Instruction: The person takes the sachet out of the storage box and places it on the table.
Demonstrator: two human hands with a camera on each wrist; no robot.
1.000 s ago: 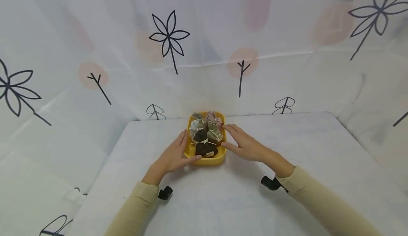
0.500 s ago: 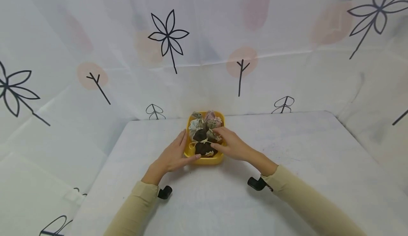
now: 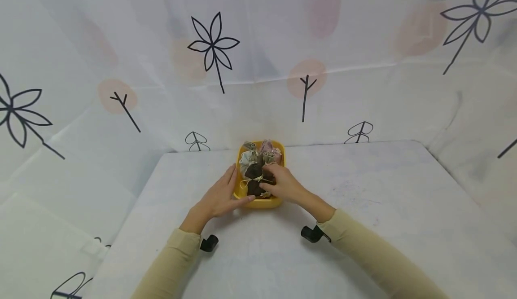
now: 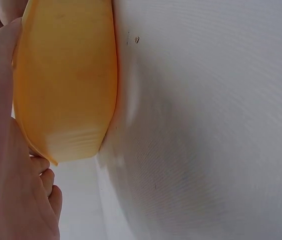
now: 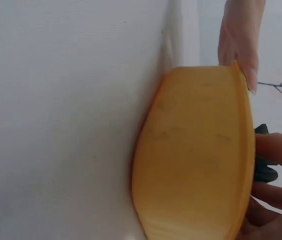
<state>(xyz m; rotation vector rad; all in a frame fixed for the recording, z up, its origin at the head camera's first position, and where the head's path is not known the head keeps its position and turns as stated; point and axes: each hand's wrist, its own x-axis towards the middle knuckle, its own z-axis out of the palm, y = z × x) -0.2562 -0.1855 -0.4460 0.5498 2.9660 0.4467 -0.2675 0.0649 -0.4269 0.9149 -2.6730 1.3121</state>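
Head view, looking forward and down, nearest first: a beige left sleeve [image 3: 165, 258] and a beige right sleeve [image 3: 375, 247], each with a small black device [image 3: 311, 234] at the cuff. Beyond, on a white desk [image 3: 363, 191], a yellow tub [image 3: 260, 204]. Left hand [image 3: 216, 199] at the tub's near left corner, thumb spread wide from the fingers, thumb along the front rim, fingers along the left side. Right hand [image 3: 287, 186] reaching in over the right rim, thumb and fingers bent to either side of a dark pouch [image 3: 254, 187]; apparently a pinching grip on it, though how firm, cannot tell. Dark pouch lying in the tub's near end, pale string around its neck. Packed behind: a green pouch [image 3: 269, 157], a pale blue pouch [image 3: 247, 159], a pink pouch [image 3: 266, 146]. Farthest, a cloth backdrop [image 3: 258, 110] printed with line-drawn flowers.

Possible trouble, as a judgement: string snagging or a neighbouring pouch dragged along, because of the tight packing; dark pouch slipping, if caught only by loose fabric; tub sliding, if released by the left hand.

Compared with half a second ago: right hand farther left, covering more of the dark pouch; left hand and tub unchanged.
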